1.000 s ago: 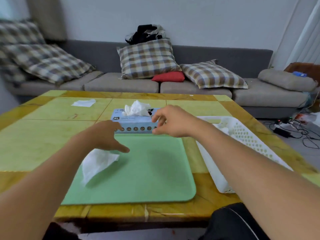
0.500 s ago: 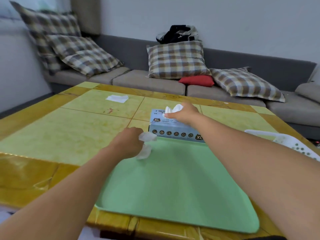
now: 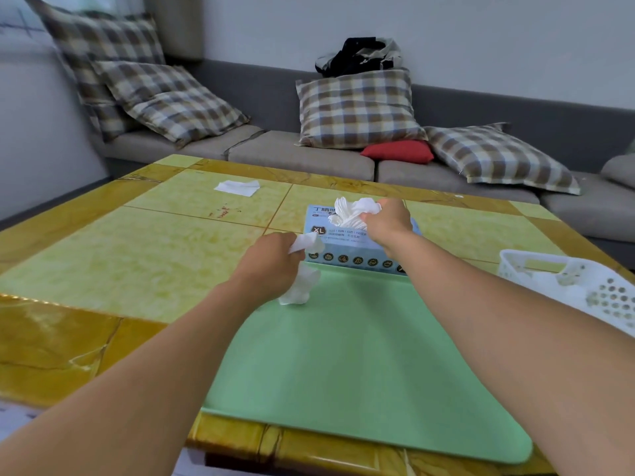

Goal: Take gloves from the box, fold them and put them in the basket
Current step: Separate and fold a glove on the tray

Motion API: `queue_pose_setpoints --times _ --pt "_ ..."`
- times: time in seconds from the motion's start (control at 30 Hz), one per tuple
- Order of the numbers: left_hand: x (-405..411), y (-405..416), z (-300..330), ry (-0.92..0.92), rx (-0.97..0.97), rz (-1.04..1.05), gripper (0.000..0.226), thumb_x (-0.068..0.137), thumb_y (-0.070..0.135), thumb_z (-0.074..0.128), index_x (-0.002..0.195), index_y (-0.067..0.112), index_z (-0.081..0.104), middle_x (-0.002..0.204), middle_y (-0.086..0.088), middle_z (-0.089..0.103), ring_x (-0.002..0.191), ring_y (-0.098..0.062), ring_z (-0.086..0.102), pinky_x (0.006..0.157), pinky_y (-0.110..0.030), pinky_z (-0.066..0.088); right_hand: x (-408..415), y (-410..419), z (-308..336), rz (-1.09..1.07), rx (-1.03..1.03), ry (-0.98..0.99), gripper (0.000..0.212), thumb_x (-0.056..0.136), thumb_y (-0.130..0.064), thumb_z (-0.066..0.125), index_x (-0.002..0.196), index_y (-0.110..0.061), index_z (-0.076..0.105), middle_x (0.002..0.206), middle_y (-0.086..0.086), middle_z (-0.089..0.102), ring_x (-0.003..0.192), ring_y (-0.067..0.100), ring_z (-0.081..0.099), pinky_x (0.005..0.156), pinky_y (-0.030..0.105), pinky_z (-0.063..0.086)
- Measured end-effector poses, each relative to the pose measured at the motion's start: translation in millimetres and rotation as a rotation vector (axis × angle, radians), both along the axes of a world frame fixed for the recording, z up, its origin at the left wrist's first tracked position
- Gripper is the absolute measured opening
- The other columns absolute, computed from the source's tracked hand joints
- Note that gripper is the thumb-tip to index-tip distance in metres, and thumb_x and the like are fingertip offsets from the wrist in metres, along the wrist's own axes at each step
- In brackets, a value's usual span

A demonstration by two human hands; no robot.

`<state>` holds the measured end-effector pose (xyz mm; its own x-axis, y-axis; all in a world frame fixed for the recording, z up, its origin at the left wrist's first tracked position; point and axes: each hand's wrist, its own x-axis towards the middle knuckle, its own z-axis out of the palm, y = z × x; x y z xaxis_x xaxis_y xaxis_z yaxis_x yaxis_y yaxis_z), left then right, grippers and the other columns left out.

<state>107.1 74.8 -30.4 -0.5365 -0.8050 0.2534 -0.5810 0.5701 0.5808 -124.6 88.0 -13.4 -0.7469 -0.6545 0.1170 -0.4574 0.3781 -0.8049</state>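
Gloves (image 3: 354,210), thin crumpled white, in right grip (image 3: 388,223) atop cardboard box (image 3: 347,247), left grip (image 3: 271,266) clutching another glove (image 3: 300,286).

Green mat (image 3: 360,355) bare, passable; glove box (image 3: 357,250) blocks far edge; basket (image 3: 584,286) right.

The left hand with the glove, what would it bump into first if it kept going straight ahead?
Most likely the glove box. The left hand points forward and a bit right, and the box's near left corner sits just past its knuckles. Depth is hard to judge.
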Motion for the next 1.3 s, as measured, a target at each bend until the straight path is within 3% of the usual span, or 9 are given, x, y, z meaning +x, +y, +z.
queue_pose_setpoints --times 0.1,0.2,0.27,0.37,0.43,0.57,0.87,1.03,1.3 --pt "-10.0 -4.0 -0.8 0.05 -0.048 -0.047 0.02 0.099 0.012 0.047 0.094 0.006 0.066 0.104 -0.006 0.055 0.089 -0.029 0.055 0.062 -0.025 0.036 0.2 1.8 -1.9 0.03 -0.028 0.03 0.04 0.098 -0.023 0.062 0.135 -0.011 0.057 0.131 0.009 0.064 0.113 0.033 0.061 0.089 0.036 0.047" --pt "-17.5 -5.0 -4.5 -0.118 -0.047 -0.127 0.019 0.101 0.014 0.047 0.101 0.009 0.065 0.152 -0.002 0.043 0.125 -0.027 0.052 0.092 -0.031 0.041 -0.3 4.7 -2.5 0.057 -0.058 0.092 0.036 0.098 -0.021 0.062 0.133 -0.013 0.056 0.129 0.006 0.062 0.106 0.028 0.058 0.087 0.035 0.046" --pt "-20.3 -3.4 -5.5 -0.223 -0.019 -0.182 0.023 0.1 0.008 0.044 0.082 0.019 0.055 0.165 0.002 0.024 0.131 -0.023 0.05 0.093 -0.032 0.041 -1.8 5.7 -2.1 0.107 -0.028 0.103 0.045 0.091 -0.029 0.073 0.129 -0.015 0.054 0.123 0.001 0.06 0.1 0.023 0.054 0.082 0.032 0.043" --pt "-26.9 -5.4 -6.9 -0.266 -0.021 -0.19 0.027 0.098 0.006 0.042 0.077 0.022 0.045 0.167 0.005 0.018 0.119 -0.022 0.055 0.081 -0.03 0.038 -3.1 3.9 -2.1 0.176 0.128 0.096 0.069 0.072 -0.046 0.087 0.126 -0.013 0.057 0.117 -0.001 0.062 0.1 0.021 0.057 0.078 0.032 0.045" --pt "-32.4 -7.1 -7.7 -0.27 -0.047 -0.19 0.019 0.103 0.014 0.044 0.086 0.021 0.047 0.167 0.007 0.017 0.119 -0.022 0.054 0.081 -0.029 0.037 -3.8 0.4 -5.9 0.143 0.147 0.131 0.055 0.076 -0.04 0.086 0.119 -0.012 0.065 0.112 0.004 0.068 0.093 0.023 0.06 0.071 0.03 0.043" --pt "-41.4 -9.7 -10.5 -0.301 -0.033 -0.179 0.012 0.104 0.019 0.045 0.094 0.021 0.051 0.168 0.007 0.013 0.105 -0.021 0.054 0.078 -0.03 0.037 -5.2 -10.8 -17.1 0.095 0.009 0.106 0.012 0.089 -0.021 0.075 0.098 -0.013 0.072 0.101 0.006 0.067 0.084 0.025 0.061 0.064 0.03 0.041" --pt "-46.9 -14.0 -8.9 -0.3 0.001 -0.135 0.026 0.104 0.02 0.045 0.124 0.017 0.062 0.166 0.007 0.021 0.113 -0.023 0.053 0.083 -0.03 0.041 -21.0 -4.3 -10.2 0.048 -0.412 -0.155 0.017 0.098 -0.023 0.063 0.112 -0.015 0.07 0.104 0.0 0.07 0.088 0.016 0.061 0.061 0.022 0.043" --pt "-46.5 -11.7 -5.0 -0.272 0.031 -0.14 0.022 0.104 0.022 0.046 0.121 0.019 0.06 0.164 0.005 0.026 0.117 -0.026 0.053 0.084 -0.031 0.041 -24.3 -3.8 0.9 -0.061 -0.628 -0.458 0.008 0.094 -0.025 0.07 0.1 -0.019 0.068 0.103 0.001 0.074 0.097 0.023 0.071 0.088 0.047 0.06" --pt "-42.6 -13.0 -6.3 -0.265 0.024 -0.163 0.019 0.104 0.023 0.048 0.113 0.014 0.062 0.166 0.008 0.019 0.108 -0.023 0.051 0.088 -0.032 0.043 -30.3 -3.3 36.7 0.084 -0.793 -0.455 0.005 0.088 -0.03 0.074 0.085 -0.027 0.071 0.094 0.002 0.077 0.098 0.028 0.073 0.086 0.061 0.058"
